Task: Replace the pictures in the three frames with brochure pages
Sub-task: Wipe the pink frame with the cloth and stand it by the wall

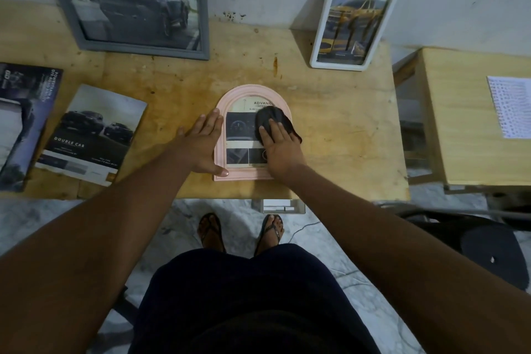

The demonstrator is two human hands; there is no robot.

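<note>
Pink arched frame lies flat, face up, on the wooden table, between the two hands. Brochure page inside it shows dark panels and partial print "ADVANC" at top.

Left hand flat, palm down, fingers straight and nearly together, pressed along the frame's left edge; thumb tip touches the bottom left corner of the frame. Nothing gripped.

Right hand palm down on a dark cloth, fingers slightly spread over it, pressing it on the frame's right half. Cloth bunches out past the fingertips and to their right (covers part of the page's print). Not a clamp, more a flat press.

Beyond the fingertips, leaning on the wall: grey frame with a dark pickup page, up left; white frame with a yellow car page, up right.

Left of the left hand, well apart: brochure marked "DOUBLE CAB" lying flat, another dark brochure further left at the table edge.

Right of the right hand, a second table with a printed sheet.
</note>
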